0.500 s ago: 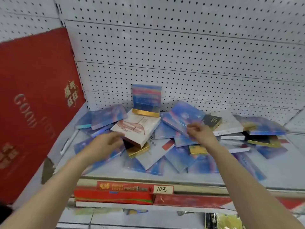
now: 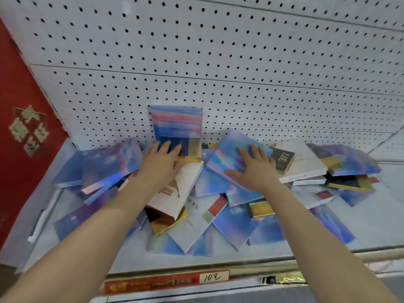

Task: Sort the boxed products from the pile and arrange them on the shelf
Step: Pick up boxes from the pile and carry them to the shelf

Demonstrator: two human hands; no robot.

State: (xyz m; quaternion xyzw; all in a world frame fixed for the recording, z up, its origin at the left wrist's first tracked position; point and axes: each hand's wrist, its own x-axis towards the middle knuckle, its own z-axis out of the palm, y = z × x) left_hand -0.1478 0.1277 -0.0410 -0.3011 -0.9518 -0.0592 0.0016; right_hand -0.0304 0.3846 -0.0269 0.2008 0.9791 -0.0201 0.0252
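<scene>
A loose pile of flat boxes (image 2: 220, 217), mostly shiny blue with some white and gold ones, covers the grey shelf (image 2: 371, 224). One blue-and-pink box with a gold bottom edge (image 2: 177, 125) stands upright against the pegboard. My left hand (image 2: 160, 162) reaches to its lower left part, fingers straight and touching it. My right hand (image 2: 253, 167) lies flat, fingers spread, on a tilted blue box (image 2: 227, 158) at the middle of the pile. A white box with a pink drawing (image 2: 175, 193) lies under my left wrist.
White pegboard (image 2: 240, 73) backs the shelf. A red panel with gold characters (image 2: 19, 132) closes off the left side. A black box marked 377 (image 2: 283, 160) lies right of my right hand. The shelf's front rail carries a red price strip reading 10 (image 2: 166, 283).
Both hands moved forward into the pile. The left went from the white box up to the standing blue box; the right opened flat onto the tilted blue box. The view moved closer.
</scene>
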